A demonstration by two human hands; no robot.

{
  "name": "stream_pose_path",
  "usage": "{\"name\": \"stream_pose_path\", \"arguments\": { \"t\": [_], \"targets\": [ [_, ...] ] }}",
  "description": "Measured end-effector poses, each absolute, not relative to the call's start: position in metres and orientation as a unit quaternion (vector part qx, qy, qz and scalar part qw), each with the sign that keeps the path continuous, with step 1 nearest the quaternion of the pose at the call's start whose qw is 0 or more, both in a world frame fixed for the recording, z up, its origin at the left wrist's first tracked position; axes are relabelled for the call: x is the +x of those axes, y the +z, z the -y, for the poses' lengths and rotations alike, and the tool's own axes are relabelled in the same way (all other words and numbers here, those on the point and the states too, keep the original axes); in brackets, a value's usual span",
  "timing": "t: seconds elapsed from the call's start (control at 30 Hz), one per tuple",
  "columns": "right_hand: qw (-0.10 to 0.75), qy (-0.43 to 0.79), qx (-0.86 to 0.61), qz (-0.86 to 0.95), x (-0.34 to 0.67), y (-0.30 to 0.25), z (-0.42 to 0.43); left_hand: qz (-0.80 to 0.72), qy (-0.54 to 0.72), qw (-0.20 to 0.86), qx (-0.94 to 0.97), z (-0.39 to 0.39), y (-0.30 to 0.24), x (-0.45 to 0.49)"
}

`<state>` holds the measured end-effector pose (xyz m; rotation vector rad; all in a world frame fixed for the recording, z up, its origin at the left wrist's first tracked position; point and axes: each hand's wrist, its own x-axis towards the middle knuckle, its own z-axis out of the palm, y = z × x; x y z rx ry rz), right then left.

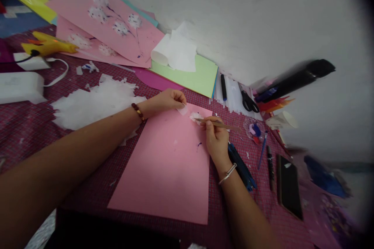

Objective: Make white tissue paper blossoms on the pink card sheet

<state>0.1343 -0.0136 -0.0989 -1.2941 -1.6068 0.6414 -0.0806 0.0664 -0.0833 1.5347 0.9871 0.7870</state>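
Head cam: left hand (168, 100) pinches tissue (183, 110) on pink paper (166, 163), right hand (216, 140) grips brush (223, 125), dabbing; probably wants a light touch.

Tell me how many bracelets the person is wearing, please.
2. A dark bead bracelet is on the left wrist, near the white paper scraps; a silver bangle is on the right wrist, beside the pink sheet. None seems hidden.
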Motion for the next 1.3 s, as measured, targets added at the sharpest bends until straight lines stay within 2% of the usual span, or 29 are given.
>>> {"name": "stream_pose_path", "arguments": {
  "t": [0.27, 0.47, 0.63, 1.0, 1.3],
  "targets": [
    [0.481, 0.224, -0.531, 0.661, 0.134, -0.1, 0.012, -0.393, 0.349, 0.548, 0.651, -0.067, -0.084, -0.08],
    [0.502, 0.23, -0.506, 0.662, 0.133, -0.096, 0.018, -0.401, 0.316, 0.554, 0.658, -0.066, -0.081, -0.079],
    [0.476, 0.25, -0.485, 0.69, 0.131, -0.098, 0.019, -0.4, 0.341, 0.571, 0.631, -0.072, -0.087, -0.076],
    [0.455, 0.197, -0.52, 0.696, 0.133, -0.101, 0.014, -0.424, 0.306, 0.567, 0.636, -0.068, -0.08, -0.074],
    [0.494, 0.255, -0.536, 0.636, 0.133, -0.1, 0.011, -0.409, 0.299, 0.531, 0.679, -0.064, -0.079, -0.077]
  ]
}}
